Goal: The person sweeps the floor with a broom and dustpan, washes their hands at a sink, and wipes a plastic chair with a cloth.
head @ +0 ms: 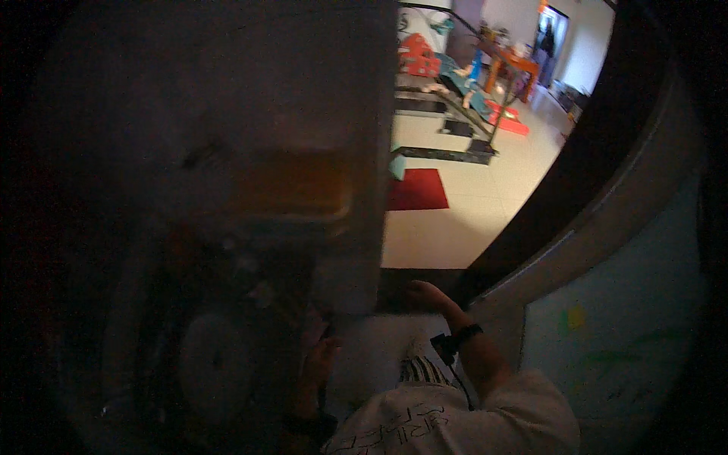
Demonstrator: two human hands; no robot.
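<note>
My right hand [426,296] is raised in front of the doorway's dark threshold [418,277], its fingers loosely curled. No object shows in it, but the inside of the fist is hidden. A dark band with a small box and a cable [446,348] circles that wrist. Lower down in deep shadow is my left hand [324,352], close to the dim edge of a door or panel [344,278]. A dark shape lies against its fingers, too dim to name. Another dark band [310,425] sits on the left wrist.
Through the doorway, a treadmill-like frame [446,154] stands on pale floor tiles [483,210]. A red mat [420,189] lies nearer. Farther back is an orange wooden table [520,63]. The dark door frame [546,187] rises on the right; a pale round object [215,364] shows dimly at left.
</note>
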